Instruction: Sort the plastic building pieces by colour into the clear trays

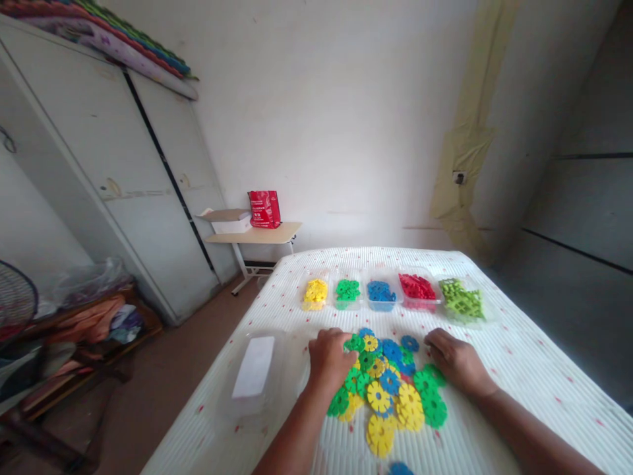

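A loose pile of flat, notched plastic discs in yellow [378, 397], green [431, 406] and blue [390, 380] lies on the table between my hands. My left hand [330, 357] is at the pile's left edge, fingers curled and thumb tucked in, closed on a green notched disc [355, 342] at its fingertips. On the opposite side, my right hand [453, 359] rests with bent fingers, just right of the green discs. Whatever its fingers hold, if anything, is hidden. A single blue disc [410, 343] lies a little left of it.
Clear tubs stand along the far side, holding yellow [315, 293], green [347, 291], blue [380, 294], red [418, 289] and light green pieces [462, 300]. A transparent container [270, 389] with a white label is at left. A side table [281, 233] carries a red bag [265, 210].
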`<state>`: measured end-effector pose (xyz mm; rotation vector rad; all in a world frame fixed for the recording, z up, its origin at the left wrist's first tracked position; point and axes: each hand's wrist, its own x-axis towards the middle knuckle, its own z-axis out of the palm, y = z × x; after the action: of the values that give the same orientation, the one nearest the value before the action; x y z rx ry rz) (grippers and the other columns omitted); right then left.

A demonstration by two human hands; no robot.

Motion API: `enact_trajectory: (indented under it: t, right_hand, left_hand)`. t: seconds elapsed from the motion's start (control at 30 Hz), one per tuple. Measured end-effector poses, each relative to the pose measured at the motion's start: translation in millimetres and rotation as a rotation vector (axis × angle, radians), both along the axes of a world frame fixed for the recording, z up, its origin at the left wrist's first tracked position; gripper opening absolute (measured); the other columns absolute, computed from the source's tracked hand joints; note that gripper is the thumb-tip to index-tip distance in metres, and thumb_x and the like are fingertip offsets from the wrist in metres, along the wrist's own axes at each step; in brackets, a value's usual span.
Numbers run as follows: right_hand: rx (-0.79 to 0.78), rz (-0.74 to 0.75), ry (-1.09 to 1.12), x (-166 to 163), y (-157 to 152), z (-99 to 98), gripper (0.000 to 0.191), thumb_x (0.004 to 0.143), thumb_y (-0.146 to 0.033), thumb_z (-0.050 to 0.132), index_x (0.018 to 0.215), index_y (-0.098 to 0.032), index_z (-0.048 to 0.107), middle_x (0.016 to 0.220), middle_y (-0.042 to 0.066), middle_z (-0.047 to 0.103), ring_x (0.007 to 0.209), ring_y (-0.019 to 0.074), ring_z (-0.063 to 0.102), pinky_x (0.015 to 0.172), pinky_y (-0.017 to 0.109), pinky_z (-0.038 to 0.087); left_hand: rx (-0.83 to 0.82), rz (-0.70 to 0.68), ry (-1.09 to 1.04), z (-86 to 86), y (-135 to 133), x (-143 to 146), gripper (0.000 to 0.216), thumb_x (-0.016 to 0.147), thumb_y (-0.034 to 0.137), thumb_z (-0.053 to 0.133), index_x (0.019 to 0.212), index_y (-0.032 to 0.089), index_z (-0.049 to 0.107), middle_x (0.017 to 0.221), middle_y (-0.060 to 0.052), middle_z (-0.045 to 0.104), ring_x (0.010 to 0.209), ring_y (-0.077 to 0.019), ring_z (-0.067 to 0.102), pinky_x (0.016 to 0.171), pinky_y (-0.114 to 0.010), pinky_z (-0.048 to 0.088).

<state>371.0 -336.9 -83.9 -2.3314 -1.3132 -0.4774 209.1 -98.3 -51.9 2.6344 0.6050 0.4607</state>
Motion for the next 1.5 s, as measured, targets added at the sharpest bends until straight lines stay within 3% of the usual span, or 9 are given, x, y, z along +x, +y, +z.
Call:
enact_trajectory:
  t: [0.17, 0.4, 0.73, 0.9, 1.03, 1.13, 1.27, 1.5]
  right_hand:
    - [-0.016, -0.017, 0.033, -1.8, -0.2, 0.0, 0.022, 0.082, -0.02, 0.034, 0.079, -0.02, 0.056, 0.078, 0.004, 0.062, 0.065, 0.0133, 0.06, 0.058, 0.023, 0.045]
    - [-0.057, 0.003, 0.01, -2.7, 2.4, -0.2, 0.022, 0.084, -0.02, 0.035, 0.079, -0.02, 0.056, 0.077, 0.004, 0.061, 0.065, 0.0136, 0.059, 0.057, 0.022, 0.043]
    - [-0.053, -0.014, -0.011, -6.7, 3.7, 2.2, 0.026, 0.085, -0.021, 0.033, 0.077, -0.019, 0.058, 0.075, 0.004, 0.061, 0.063, 0.0132, 0.058, 0.056, 0.022, 0.042]
    - [-0.076, -0.007, 0.011, -8.8, 6.0, 2.7, 0.026, 0.085, -0.02, 0.032, 0.077, -0.019, 0.057, 0.076, 0.005, 0.06, 0.063, 0.0136, 0.057, 0.057, 0.023, 0.042]
    - [-0.072, -0.001, 0.03, -9.3, 6.9, 3.3, 0.026, 0.085, -0.019, 0.031, 0.076, -0.02, 0.056, 0.075, 0.004, 0.06, 0.063, 0.013, 0.057, 0.057, 0.022, 0.041]
    - [-0.081, 0.001, 0.037, -9.2, 6.3, 3.6, 0.025, 0.085, -0.018, 0.031, 0.077, -0.02, 0.055, 0.077, 0.004, 0.06, 0.064, 0.013, 0.057, 0.057, 0.022, 0.041]
    - [-0.054, 0.012, 0.049, -9.4, 5.4, 4.4, 0.026, 0.085, -0.016, 0.031, 0.077, -0.019, 0.055, 0.077, 0.005, 0.059, 0.065, 0.0134, 0.057, 0.058, 0.022, 0.041]
    - [-0.044, 0.016, 0.064, -7.4, 5.8, 3.8, 0.024, 0.082, -0.014, 0.034, 0.078, -0.019, 0.057, 0.077, 0.005, 0.059, 0.067, 0.014, 0.057, 0.059, 0.022, 0.04]
  left_hand:
    - [0.109, -0.02, 0.146, -1.8, -0.1, 12.5, 0.029, 0.067, 0.034, 0.064, 0.096, 0.03, 0.065, 0.098, -0.002, 0.064, 0.096, -0.0218, 0.054, 0.079, -0.033, 0.038]
    - [0.146, -0.071, 0.033, -16.8, 5.4, 7.3, 0.024, 0.075, 0.027, 0.056, 0.098, 0.031, 0.064, 0.095, 0.0, 0.065, 0.094, -0.0177, 0.053, 0.079, -0.03, 0.035]
    - [0.102, -0.004, -0.082, -15.8, 7.5, 5.3, 0.029, 0.081, 0.015, 0.044, 0.1, 0.022, 0.064, 0.092, -0.003, 0.067, 0.092, -0.0165, 0.056, 0.085, -0.028, 0.039]
    - [0.095, 0.1, -0.182, 8.2, 20.2, 16.0, 0.03, 0.082, 0.018, 0.043, 0.105, 0.022, 0.062, 0.096, -0.004, 0.066, 0.094, -0.0168, 0.056, 0.083, -0.026, 0.041]
    - [0.141, 0.16, -0.217, 40.9, 34.3, 47.5, 0.03, 0.082, 0.02, 0.042, 0.106, 0.022, 0.062, 0.099, -0.005, 0.066, 0.096, -0.0173, 0.056, 0.084, -0.026, 0.041]
    - [0.169, 0.132, -0.203, 52.8, 37.8, 72.7, 0.031, 0.081, 0.021, 0.044, 0.107, 0.02, 0.062, 0.1, -0.007, 0.066, 0.096, -0.0186, 0.057, 0.083, -0.027, 0.041]
    - [0.161, 0.058, -0.19, 45.8, 31.4, 81.7, 0.029, 0.08, 0.017, 0.045, 0.099, 0.022, 0.066, 0.093, -0.004, 0.069, 0.091, -0.0171, 0.06, 0.082, -0.027, 0.042]
    - [0.037, 0.098, -0.343, 21.8, 31.5, 38.9, 0.029, 0.08, 0.015, 0.042, 0.094, 0.021, 0.066, 0.096, -0.002, 0.069, 0.092, -0.015, 0.06, 0.085, -0.027, 0.043]
